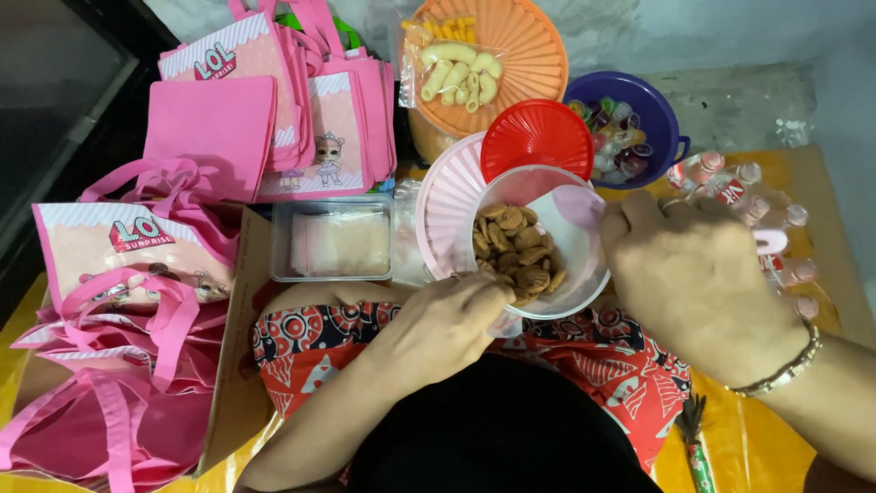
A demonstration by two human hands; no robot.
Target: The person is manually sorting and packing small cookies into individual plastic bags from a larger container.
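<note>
Left hand [449,321] pinched narrow on small brown cookies [513,248] at frame centre, right hand [698,283] curled, gripping the clear round plastic tub [584,239] rim.

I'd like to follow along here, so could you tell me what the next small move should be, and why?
Probably lift the left hand out of the clear tub with a few cookies: its fingertips are pinched at the pile by the near rim, while the right hand steadies the tub's far side.
</note>
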